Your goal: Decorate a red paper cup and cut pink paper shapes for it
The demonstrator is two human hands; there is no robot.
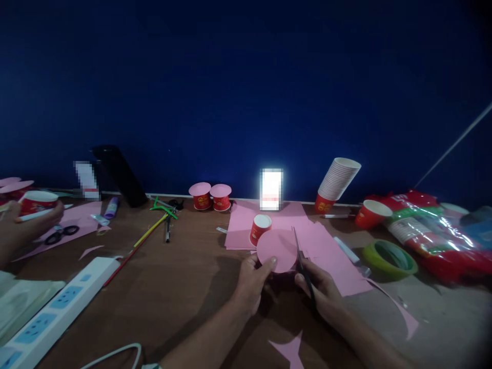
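My left hand [251, 279] pinches a round pink paper disc [277, 249] at its lower left edge, holding it upright above the brown table. Black scissors [302, 264] are gripped in my right hand [321, 292], their blades pointing up along the disc's right edge. Just behind the disc a red and white paper cup [260, 228] stands on pink paper sheets [326, 251]. A pink paper scrap [290, 351] lies on the table near my forearms.
Two cups capped with pink discs [210, 196] stand at the wall beside a leaning cup stack [338, 182]. A green tape roll [389, 259] and red plastic packs [430, 230] sit at right. A power strip [57, 307], pens and straws lie left, where another person's hand [26, 225] holds a cup.
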